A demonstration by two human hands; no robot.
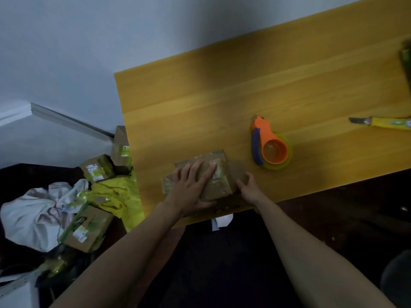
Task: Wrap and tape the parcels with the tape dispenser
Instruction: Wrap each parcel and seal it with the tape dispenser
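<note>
The left hand [191,184] lies flat on top of a small brown parcel [216,187], fingers straight and spread, pressing down on its taped upper face, with the thumb reaching down along the near side. The right hand [248,186] sits just to the right of that, fingers curled against the parcel's right edge and the brown flap there; how firmly it grips cannot be told, but the fingers bend round the edge. The parcel rests near the front edge of a yellow wooden table [255,81], on top of a flatter piece of taped cardboard [169,184] that sticks out to the left from under the left hand. Beyond the right hand and a little to its right, well clear of the parcel, the tape dispenser [268,145] lies on its side on the table, orange with a blue handle and a roll of yellowish tape round its hub. Farther right, near the table's edge of view, lies a yellow utility knife [382,122] with its blade pointing left. Below and to the left of the left forearm, on the dark floor beside the table, sit several cardboard boxes [89,227] with labels, a crumpled yellow bag [115,196] and a white sack [35,216] tied at the top.
</note>
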